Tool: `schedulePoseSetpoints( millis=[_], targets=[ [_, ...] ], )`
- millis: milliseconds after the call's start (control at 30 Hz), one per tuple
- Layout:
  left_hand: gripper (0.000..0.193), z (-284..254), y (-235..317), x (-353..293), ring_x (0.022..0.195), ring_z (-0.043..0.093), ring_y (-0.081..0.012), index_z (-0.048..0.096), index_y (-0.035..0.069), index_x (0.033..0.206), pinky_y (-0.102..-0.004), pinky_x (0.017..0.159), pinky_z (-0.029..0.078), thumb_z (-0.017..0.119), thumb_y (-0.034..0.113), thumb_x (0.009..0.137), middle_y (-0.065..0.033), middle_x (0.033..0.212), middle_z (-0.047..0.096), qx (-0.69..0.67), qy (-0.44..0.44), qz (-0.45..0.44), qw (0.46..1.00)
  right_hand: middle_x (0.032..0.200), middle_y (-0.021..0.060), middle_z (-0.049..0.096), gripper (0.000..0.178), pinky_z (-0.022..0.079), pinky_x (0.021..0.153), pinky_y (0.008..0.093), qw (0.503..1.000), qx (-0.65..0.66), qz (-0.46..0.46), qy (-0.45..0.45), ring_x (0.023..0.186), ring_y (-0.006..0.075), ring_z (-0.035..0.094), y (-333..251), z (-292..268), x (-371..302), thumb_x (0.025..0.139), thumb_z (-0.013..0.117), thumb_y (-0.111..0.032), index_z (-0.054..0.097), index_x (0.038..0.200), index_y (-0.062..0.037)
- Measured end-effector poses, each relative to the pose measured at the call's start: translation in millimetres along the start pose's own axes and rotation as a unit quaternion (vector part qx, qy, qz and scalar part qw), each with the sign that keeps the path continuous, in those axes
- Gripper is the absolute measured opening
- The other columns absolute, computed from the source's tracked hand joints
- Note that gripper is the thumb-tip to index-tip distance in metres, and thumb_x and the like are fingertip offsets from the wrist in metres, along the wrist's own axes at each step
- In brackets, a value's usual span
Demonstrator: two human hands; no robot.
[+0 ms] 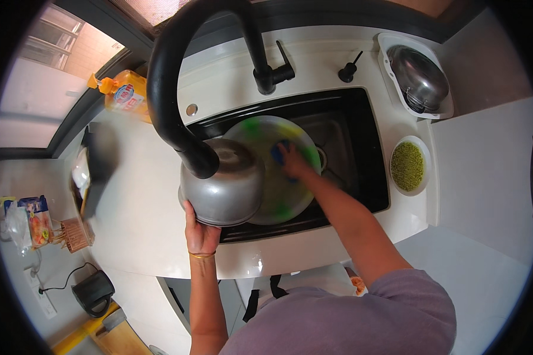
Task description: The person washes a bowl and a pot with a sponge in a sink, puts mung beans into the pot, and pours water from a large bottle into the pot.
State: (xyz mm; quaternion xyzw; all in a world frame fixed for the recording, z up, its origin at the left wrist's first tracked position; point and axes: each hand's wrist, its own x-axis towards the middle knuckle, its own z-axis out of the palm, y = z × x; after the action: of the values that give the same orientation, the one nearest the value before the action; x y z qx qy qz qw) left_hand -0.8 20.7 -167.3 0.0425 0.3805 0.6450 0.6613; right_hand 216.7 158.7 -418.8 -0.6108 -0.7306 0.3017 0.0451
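My left hand [202,236] grips the rim of a steel bowl [228,198], tilted with its round base up. This bowl sits below the mouth of the black gooseneck faucet [160,106] and hides part of the sink's left side. In the black sink [370,171] rests a wide pale basin [307,204] holding cloudy water, with green patches. Over the basin, my right hand [293,163] is closed on a blue scrubbing pad [277,152], partly covered by my fingers. Whether the pad touches the water I cannot tell.
A white bowl of green beans [407,165] stands right of the sink. Behind it, a white rack [388,44] holds a steel bowl [419,77]. An orange soap bottle [129,97] is at the back left; a black kettle [93,293] is at the lower left.
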Motion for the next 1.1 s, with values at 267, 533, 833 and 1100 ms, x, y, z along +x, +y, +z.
schedulePoseSetpoints(
  millis=[267, 533, 833, 1100],
  targets=[
    [0.047, 6.3, -18.0, 25.8, 0.116, 0.055, -0.0241, 0.047, 0.000, 0.130, -0.0396, 0.100, 0.043, 0.044, 0.036, 0.100, -0.0111, 0.127, 0.056, 0.108, 0.008, 0.000, 0.994, 0.124, 0.0176, 0.054, 0.056, 0.048, 0.092, 0.0385, 0.946, 0.303, -0.050, -0.106, 0.112, 0.0310, 0.055, 24.9, 35.3, -8.8, 0.078, 0.071, -0.014, 0.051, 0.130, -0.0084],
    [0.065, 22.7, -32.8, 48.2, 0.110, 0.057, -0.0224, 0.048, 0.000, 0.130, -0.0347, 0.096, 0.046, 0.031, 0.055, 0.099, -0.0112, 0.124, 0.057, 0.238, -0.001, 0.015, 0.971, 0.123, 0.0110, 0.056, 0.029, 0.043, 0.096, 0.0351, 0.884, 0.367, -0.289, -0.011, 0.115, 0.0256, 0.053, -89.0, -194.2, -86.9, 0.086, 0.066, -0.021, 0.064, 0.108, -0.0024],
    [0.075, 45.4, -65.4, 61.7, 0.110, 0.055, -0.0193, 0.050, 0.000, 0.126, -0.0315, 0.096, 0.043, 0.027, 0.064, 0.095, -0.0109, 0.119, 0.057, 0.315, 0.009, 0.036, 0.948, 0.114, 0.0042, 0.059, 0.023, 0.052, 0.075, 0.0408, 0.928, 0.118, -0.292, 0.199, 0.104, 0.0281, 0.054, -141.8, -166.1, -93.7, 0.075, 0.065, -0.020, 0.066, 0.094, -0.0063],
    [0.038, 33.1, -61.1, 52.2, 0.076, 0.043, -0.0045, 0.062, 0.002, 0.095, -0.0212, 0.070, 0.038, 0.050, 0.037, 0.099, 0.0050, 0.082, 0.054, 0.460, -0.068, 0.064, 0.883, 0.092, 0.0155, 0.067, 0.040, 0.049, 0.078, 0.0466, 0.974, 0.121, -0.171, 0.086, 0.090, 0.0364, 0.061, -132.2, -189.3, -17.9, 0.085, 0.051, -0.040, 0.068, 0.090, -0.0042]
  ],
)
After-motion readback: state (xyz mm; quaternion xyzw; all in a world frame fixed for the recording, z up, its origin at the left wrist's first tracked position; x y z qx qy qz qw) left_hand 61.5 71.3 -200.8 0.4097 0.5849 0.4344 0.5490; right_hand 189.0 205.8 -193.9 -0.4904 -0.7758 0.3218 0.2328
